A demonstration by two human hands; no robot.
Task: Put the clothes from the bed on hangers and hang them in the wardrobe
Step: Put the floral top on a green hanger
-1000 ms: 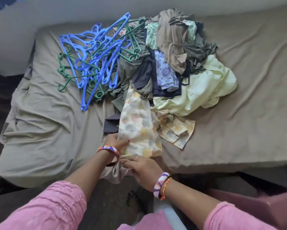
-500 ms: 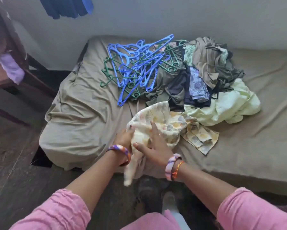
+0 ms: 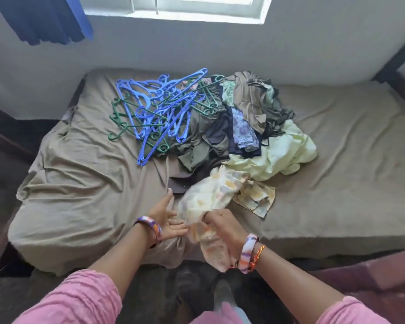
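While right hand (image 3: pixel 222 224) grips floral garment (image 3: pixel 211 195), no legible writing.

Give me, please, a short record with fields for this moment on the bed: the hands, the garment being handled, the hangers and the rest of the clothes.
left hand: open left hand, palm up, beside the floral garment
right hand: right hand grips the floral garment
floral garment: pale floral garment, bunched at the near edge of the bed
hangers: blue and green hangers, a loose heap on the bed, left of the clothes
clothes pile: clothes pile, none on a hanger yet
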